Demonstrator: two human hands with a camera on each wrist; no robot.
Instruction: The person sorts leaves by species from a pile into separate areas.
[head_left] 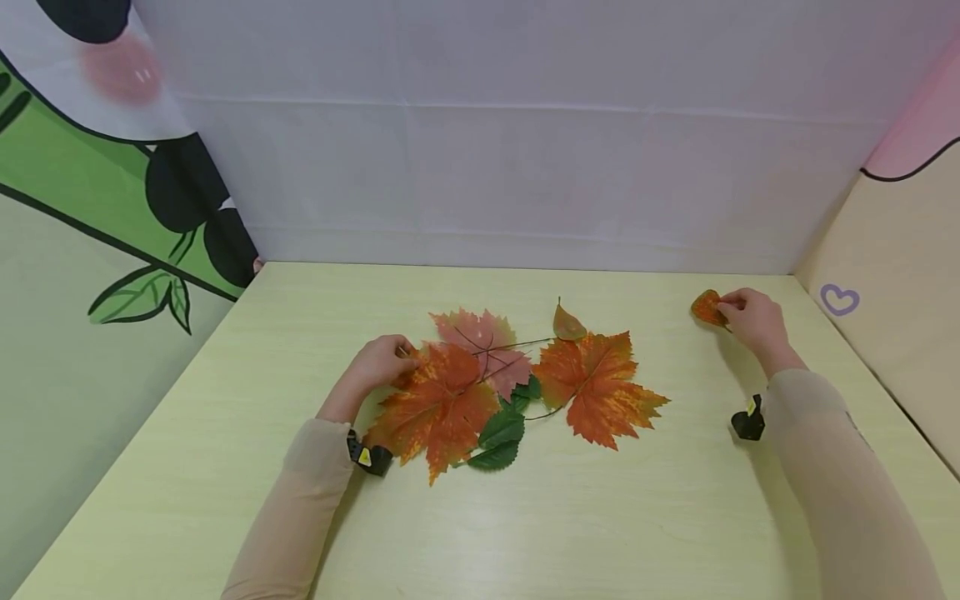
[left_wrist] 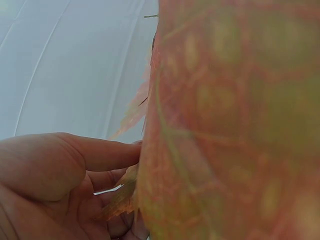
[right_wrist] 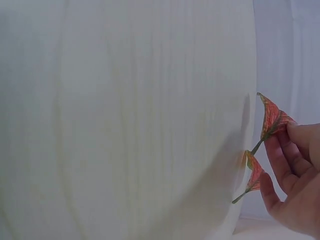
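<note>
At the left of the leaf pile, my left hand point(head_left: 381, 362) pinches the edge of a large orange maple leaf point(head_left: 444, 408). In the left wrist view that leaf point(left_wrist: 225, 125) fills the right side, and its edge hides some fingertips. Far to the right, over the back of the table, my right hand point(head_left: 757, 322) pinches a small orange leaf point(head_left: 707, 307) between thumb and fingers. The right wrist view has this red-orange leaf point(right_wrist: 271, 117) at the fingertips, with a second small leaf point(right_wrist: 255, 172) on a stem beside the lower finger.
A pink maple leaf point(head_left: 492, 343), green leaves point(head_left: 498, 437), another orange maple leaf point(head_left: 600, 379) and a small brownish leaf point(head_left: 568, 325) lie mid-table, partly overlapping. A white cloth point(head_left: 525, 183) hangs behind the pale table point(head_left: 585, 517); a cream panel point(head_left: 892, 267) borders the right.
</note>
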